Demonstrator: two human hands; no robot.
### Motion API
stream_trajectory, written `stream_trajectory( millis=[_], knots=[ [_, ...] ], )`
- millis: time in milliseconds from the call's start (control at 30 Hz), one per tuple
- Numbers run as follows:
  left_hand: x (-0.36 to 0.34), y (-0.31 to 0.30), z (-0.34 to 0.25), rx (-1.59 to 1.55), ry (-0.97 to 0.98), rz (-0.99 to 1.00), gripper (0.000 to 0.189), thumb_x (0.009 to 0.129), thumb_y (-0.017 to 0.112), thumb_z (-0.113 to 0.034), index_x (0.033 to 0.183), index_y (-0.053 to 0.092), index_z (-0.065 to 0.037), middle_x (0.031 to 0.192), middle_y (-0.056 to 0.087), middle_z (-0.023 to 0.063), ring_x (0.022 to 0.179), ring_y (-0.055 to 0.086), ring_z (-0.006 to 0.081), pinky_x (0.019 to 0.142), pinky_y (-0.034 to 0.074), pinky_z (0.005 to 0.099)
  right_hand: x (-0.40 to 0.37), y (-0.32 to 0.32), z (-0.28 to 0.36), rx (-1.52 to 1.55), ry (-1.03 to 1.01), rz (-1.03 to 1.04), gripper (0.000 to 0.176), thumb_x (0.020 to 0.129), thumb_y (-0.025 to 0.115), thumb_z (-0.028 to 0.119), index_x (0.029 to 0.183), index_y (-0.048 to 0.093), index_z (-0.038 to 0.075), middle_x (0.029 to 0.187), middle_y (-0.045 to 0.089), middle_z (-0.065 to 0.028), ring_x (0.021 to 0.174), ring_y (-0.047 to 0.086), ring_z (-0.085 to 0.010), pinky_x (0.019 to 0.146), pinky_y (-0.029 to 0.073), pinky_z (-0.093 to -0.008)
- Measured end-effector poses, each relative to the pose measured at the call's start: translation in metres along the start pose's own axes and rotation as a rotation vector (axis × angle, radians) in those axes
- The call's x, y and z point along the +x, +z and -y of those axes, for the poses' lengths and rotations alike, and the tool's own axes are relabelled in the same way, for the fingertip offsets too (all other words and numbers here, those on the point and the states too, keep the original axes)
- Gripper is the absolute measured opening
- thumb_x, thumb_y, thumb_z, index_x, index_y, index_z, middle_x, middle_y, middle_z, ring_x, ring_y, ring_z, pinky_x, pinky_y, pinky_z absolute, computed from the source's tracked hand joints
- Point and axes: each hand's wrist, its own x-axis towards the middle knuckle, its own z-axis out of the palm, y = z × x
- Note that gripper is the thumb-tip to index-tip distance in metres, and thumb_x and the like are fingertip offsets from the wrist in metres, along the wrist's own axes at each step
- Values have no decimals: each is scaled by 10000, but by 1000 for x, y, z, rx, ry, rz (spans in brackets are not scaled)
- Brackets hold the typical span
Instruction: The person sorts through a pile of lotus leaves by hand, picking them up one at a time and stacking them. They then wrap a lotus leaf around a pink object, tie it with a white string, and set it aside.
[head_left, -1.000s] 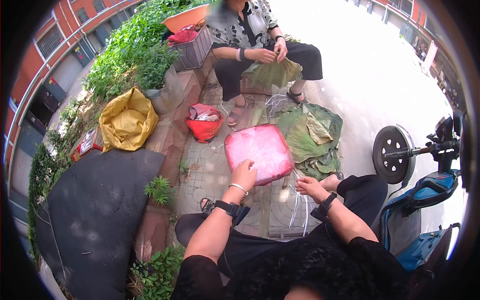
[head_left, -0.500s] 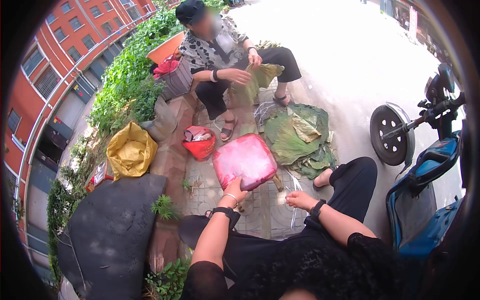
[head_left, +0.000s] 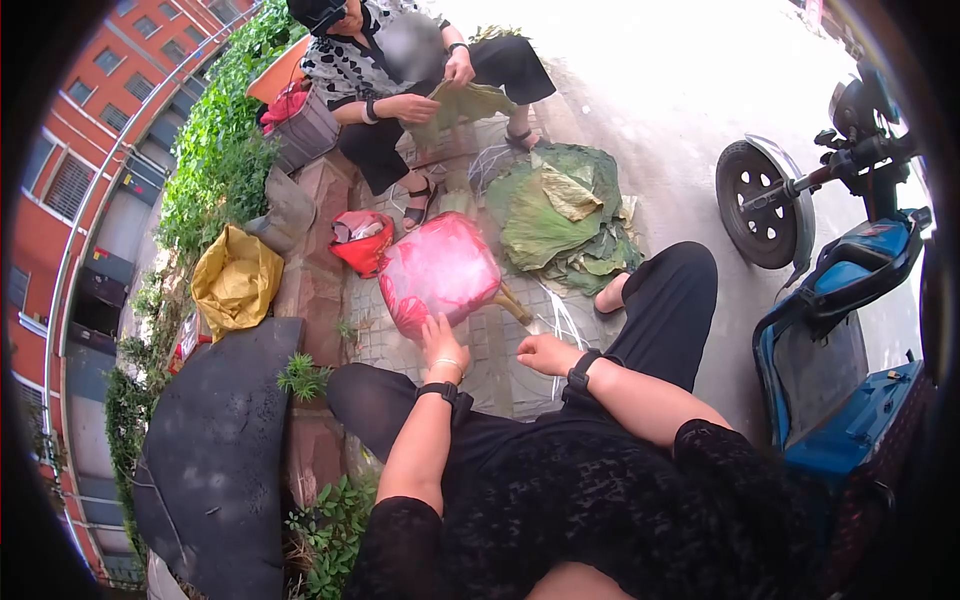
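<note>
1. At far left, a black sheet (head_left: 215, 455) lies outside the left edge of the paving (head_left: 490, 388), with a yellow sack (head_left: 237, 282) at its top.
2. Rightward, a stone kerb (head_left: 315, 275) forms the paving's left edge; a red bag (head_left: 368, 250) with pale contents stands just beside it.
3. At the paving's far edge, a seated co-worker (head_left: 345, 70) holds a limp green leaf (head_left: 455, 105) with both hands.
4. The pink-wrapped bundle (head_left: 440, 270) sits left of the paving's middle, overlapping the red bag in view; whether they touch, I cannot tell.
5. The left hand (head_left: 443, 352) rests its fingertips on the bundle's near side, not closed around it.
6. The right hand (head_left: 550, 355), apart from the left and from the bundle, has its fingers curled in; whether they grip anything, I cannot tell.
7. White strips (head_left: 566, 318) lie just beyond the right hand.
8. Toward the paving's right edge, large green leaves (head_left: 550, 225) lie stacked.
9. At far right stands a blue scooter (head_left: 850, 400).
</note>
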Motion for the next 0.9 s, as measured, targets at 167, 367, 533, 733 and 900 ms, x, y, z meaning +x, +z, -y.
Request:
stream_trajectory(
  millis=[167,367,533,733,900],
  knots=[
    [-15,17,1,-52,3,-6,902,758,742,-253,1482,234,-79,1534,224,180,1401,253,354,1123,306,426,-2,7,8,16,-92,-12,315,845,609,274,1039,667,33,1009,671,-191,985,622,-357,869,479,-425],
    [-21,19,-15,-19,-17,138,753,778,729,-280,1417,397,-63,1505,304,182,1369,330,320,1114,326,381,-21,3,15,-58,-72,68,338,866,619,264,1090,642,12,1011,684,-188,964,647,-327,848,499,-391],
    [-24,25,-32,9,66,362,649,806,690,-330,1371,478,-92,1480,358,155,1355,363,295,1091,357,384,-27,4,20,-25,-41,41,317,840,609,253,1038,669,14,1002,671,-198,977,625,-358,866,480,-432],
    [-16,47,-40,-69,177,470,566,819,677,-342,1314,552,-98,1365,513,150,1242,511,296,1033,418,393,-23,7,11,-93,-33,106,338,854,628,273,1063,648,8,1003,681,-198,954,647,-346,843,501,-400],
    [-41,33,-52,-99,122,478,535,820,677,-333,1282,577,-83,1323,548,156,1217,530,309,1023,423,394,-18,1,2,-6,-18,-14,354,819,625,294,1036,663,18,1006,671,-201,964,632,-354,847,490,-418]
  ],
)
